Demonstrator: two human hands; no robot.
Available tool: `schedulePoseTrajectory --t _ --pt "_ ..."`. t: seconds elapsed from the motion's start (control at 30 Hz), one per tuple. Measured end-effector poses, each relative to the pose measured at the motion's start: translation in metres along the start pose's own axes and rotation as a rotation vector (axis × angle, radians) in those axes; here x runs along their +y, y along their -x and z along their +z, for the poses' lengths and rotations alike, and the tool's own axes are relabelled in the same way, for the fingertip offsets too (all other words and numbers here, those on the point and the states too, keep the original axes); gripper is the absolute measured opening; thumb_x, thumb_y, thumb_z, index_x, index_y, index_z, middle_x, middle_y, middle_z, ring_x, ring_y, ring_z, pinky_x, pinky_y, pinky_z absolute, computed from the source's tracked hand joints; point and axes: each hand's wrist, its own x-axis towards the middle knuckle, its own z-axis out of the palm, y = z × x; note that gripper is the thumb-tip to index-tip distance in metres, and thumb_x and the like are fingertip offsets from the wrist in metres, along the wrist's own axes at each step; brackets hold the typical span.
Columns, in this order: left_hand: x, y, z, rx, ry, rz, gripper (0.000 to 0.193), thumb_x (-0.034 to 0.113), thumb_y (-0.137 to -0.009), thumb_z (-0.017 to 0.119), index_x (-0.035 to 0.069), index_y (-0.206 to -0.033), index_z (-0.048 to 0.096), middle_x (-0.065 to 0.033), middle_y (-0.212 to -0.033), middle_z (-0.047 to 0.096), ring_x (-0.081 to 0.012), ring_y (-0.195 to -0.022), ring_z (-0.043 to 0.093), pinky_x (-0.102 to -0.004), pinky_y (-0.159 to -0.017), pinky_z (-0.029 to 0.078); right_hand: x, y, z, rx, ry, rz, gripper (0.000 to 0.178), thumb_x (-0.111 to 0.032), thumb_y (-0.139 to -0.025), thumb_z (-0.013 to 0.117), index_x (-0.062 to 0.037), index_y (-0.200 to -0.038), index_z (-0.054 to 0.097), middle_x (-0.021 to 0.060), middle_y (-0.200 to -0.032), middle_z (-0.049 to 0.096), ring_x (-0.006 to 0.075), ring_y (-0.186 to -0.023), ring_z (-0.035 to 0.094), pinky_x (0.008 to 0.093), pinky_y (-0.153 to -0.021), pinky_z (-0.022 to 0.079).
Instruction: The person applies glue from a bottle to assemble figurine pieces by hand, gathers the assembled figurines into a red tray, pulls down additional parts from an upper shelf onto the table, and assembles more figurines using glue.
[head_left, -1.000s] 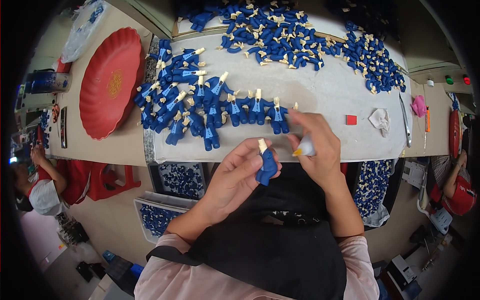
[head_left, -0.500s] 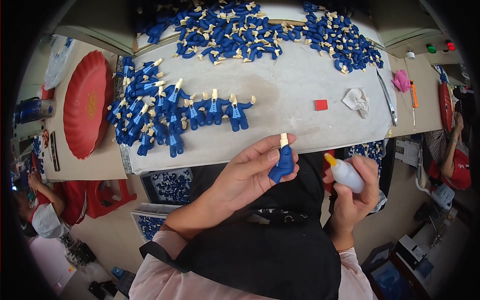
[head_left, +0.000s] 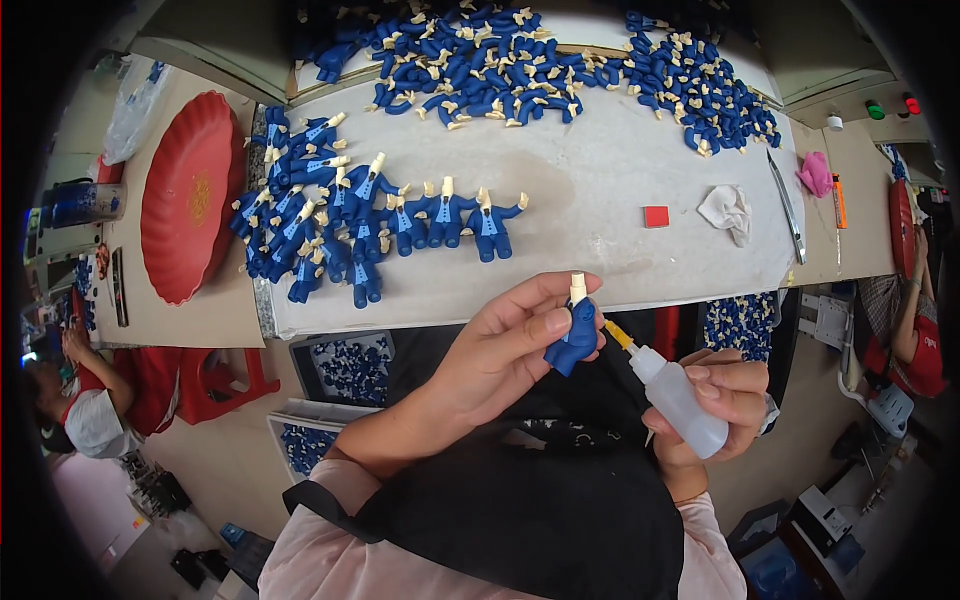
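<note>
My left hand (head_left: 510, 345) pinches a small blue figurine body (head_left: 572, 345) with a cream neck piece on top, held upright in front of the table edge. No arm shows on the side of it facing me. My right hand (head_left: 725, 395) is wrapped round a whitish squeeze bottle (head_left: 682, 405) with a yellow nozzle. The nozzle tip points up and left, close beside the figurine's upper side; whether it touches cannot be made out. On the table to the left lie several blue figurines (head_left: 447, 218) with arms, some piled on each other.
Loose blue arms with cream hands (head_left: 480, 75) heap along the table's back. A red block (head_left: 656, 216), crumpled white tissue (head_left: 727, 213) and metal tweezers (head_left: 786, 207) lie right. A red scalloped tray (head_left: 190, 200) stands left. Bins of parts (head_left: 350, 368) sit below; other people work on both sides.
My right hand has tipped the squeeze bottle and brought its nozzle up to the figurine in my left hand. The whole view has shifted slightly.
</note>
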Motion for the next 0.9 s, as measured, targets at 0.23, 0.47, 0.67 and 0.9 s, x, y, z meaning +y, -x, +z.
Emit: schedulePoseTrajectory --t 0.23,0.47,0.67,0.9 --pt "-0.0009 -0.0009 -0.0027 0.000 -0.004 0.003 0.035 0.013 -0.086 0.046 0.000 -0.117 0.039 -0.0056 -0.092 0.051 -0.0122 -0.085 0.052 -0.0229 -0.076 0.041 -0.0007 -0.0020 0.0034 -0.067 0.009 -0.013 0.041 -0.022 -0.061 0.075 -0.0070 -0.088 0.047 0.0067 -0.080 0.044 0.0127 -0.063 0.047 0.0238 -0.053 0.045" --pt "0.0000 -0.0023 -0.0018 -0.010 -0.010 0.000 0.034 0.013 -0.086 0.047 0.000 -0.117 0.039 -0.0050 -0.093 0.051 -0.0112 -0.085 0.052 -0.0225 -0.076 0.041 -0.0014 -0.0042 0.0027 -0.082 0.021 -0.013 0.041 -0.017 -0.060 0.076 -0.0070 -0.088 0.048 0.0065 -0.081 0.043 0.0129 -0.067 0.047 0.0244 -0.055 0.046" --pt "0.0002 -0.0005 -0.0018 0.031 -0.044 0.018 0.033 0.016 -0.084 0.049 0.002 -0.113 0.044 -0.0094 -0.097 0.050 -0.0145 -0.088 0.051 -0.0270 -0.077 0.043 -0.0014 -0.0029 0.0043 -0.088 0.000 -0.020 0.040 -0.014 -0.060 0.076 -0.0064 -0.088 0.049 0.0068 -0.081 0.043 0.0132 -0.064 0.047 0.0240 -0.054 0.045" --pt "-0.0011 0.0012 -0.0032 0.050 -0.072 0.050 0.033 0.015 -0.083 0.049 0.002 -0.113 0.044 -0.0091 -0.096 0.051 -0.0147 -0.087 0.051 -0.0275 -0.078 0.042 -0.0027 -0.0014 0.0044 -0.127 0.014 -0.060 0.040 -0.011 -0.059 0.076 -0.0049 -0.088 0.048 0.0083 -0.082 0.044 0.0149 -0.060 0.047 0.0248 -0.052 0.045"
